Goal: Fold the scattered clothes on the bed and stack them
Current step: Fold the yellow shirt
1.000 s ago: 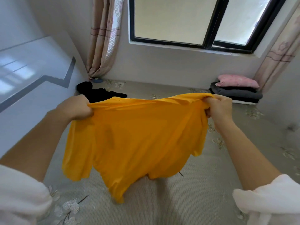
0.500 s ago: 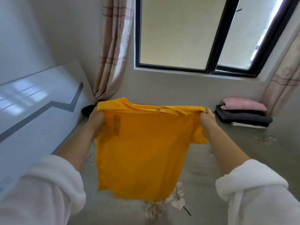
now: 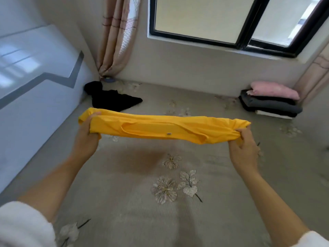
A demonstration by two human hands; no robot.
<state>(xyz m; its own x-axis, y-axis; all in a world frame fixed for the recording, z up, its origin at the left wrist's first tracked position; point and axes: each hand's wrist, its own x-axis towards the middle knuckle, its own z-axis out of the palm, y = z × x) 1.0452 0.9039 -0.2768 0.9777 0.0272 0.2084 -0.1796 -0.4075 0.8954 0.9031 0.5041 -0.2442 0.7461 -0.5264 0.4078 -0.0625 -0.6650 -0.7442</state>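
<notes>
A yellow T-shirt [image 3: 160, 126] is stretched out almost flat in the air above the bed [image 3: 135, 207], seen nearly edge-on, its neck opening and small label facing me. My left hand [image 3: 87, 138] grips its left shoulder. My right hand [image 3: 243, 150] grips the right shoulder. A crumpled black garment [image 3: 111, 98] lies unfolded at the far left of the bed. At the far right stands a stack of folded clothes [image 3: 270, 102]: pink on top, black and dark grey below, white at the bottom.
The bed has a beige cover with embroidered flowers. A white headboard with a grey stripe [image 3: 35, 82] runs along the left. A wall with a black-framed window [image 3: 240, 40] and curtains [image 3: 115, 38] closes off the far side.
The shirt hung down in front of me before. Now it has swung up and out, level above the bed. My hands have spread wider apart and moved lower.
</notes>
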